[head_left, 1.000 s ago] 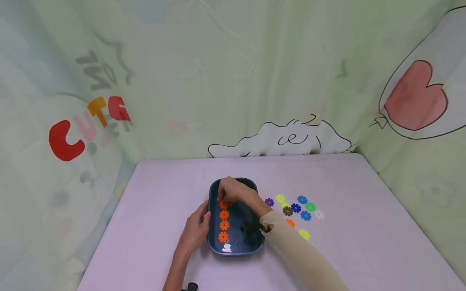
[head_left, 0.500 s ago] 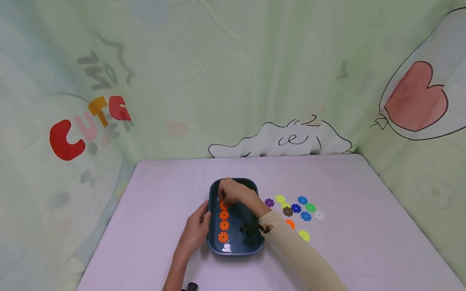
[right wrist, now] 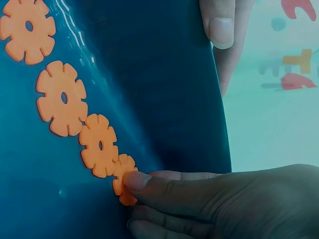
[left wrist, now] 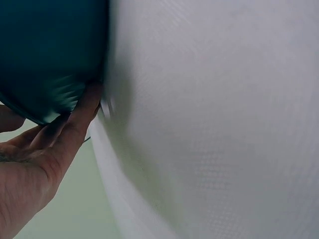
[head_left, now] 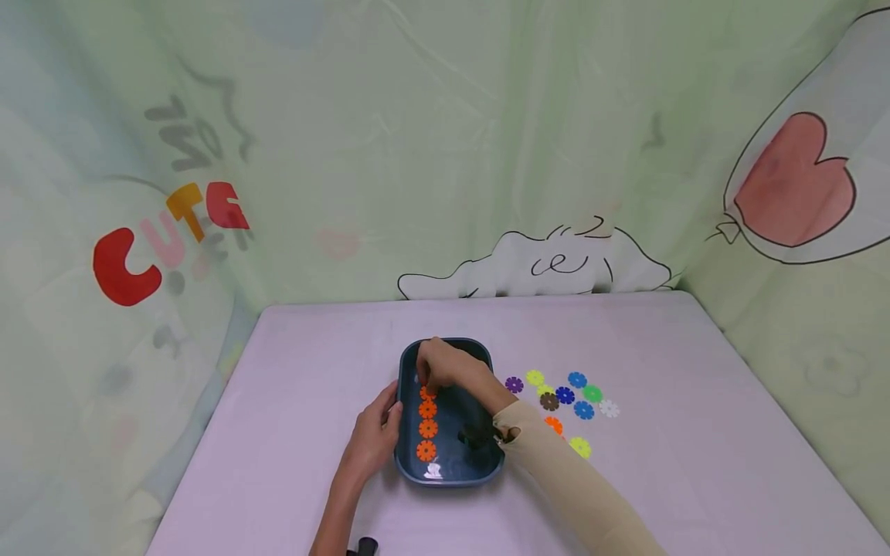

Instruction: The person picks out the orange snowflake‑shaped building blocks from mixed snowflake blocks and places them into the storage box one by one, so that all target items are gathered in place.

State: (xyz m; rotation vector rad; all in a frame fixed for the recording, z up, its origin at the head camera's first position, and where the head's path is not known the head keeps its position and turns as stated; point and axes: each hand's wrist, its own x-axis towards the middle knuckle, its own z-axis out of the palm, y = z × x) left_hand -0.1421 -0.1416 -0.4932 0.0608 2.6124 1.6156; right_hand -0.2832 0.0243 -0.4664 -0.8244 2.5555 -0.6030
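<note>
A dark blue rectangular tray (head_left: 455, 469) lies on the table. My left hand (head_left: 373, 439) grips its left wall, thumb over the rim and fingers against the outside; the left wrist view shows those fingers (left wrist: 75, 127) on the outer wall. Inside the tray, several orange notched flower-shaped discs (right wrist: 62, 99) form a row along the left side. My right hand (head_left: 448, 365) reaches over the tray and pinches the disc at the far end of the row (right wrist: 123, 191), its thumb (right wrist: 139, 180) on the disc's face. That disc touches its neighbour and is partly covered by the thumb.
Right of the tray lie loose discs: purple (head_left: 514, 384), yellow (head_left: 535, 378), brown (head_left: 549, 401), blue (head_left: 577, 379), green (head_left: 592, 394), white (head_left: 609, 408) and orange (head_left: 554, 425). A small black object (head_left: 367, 547) shows at the bottom edge. A printed curtain (head_left: 445, 154) hangs behind the table.
</note>
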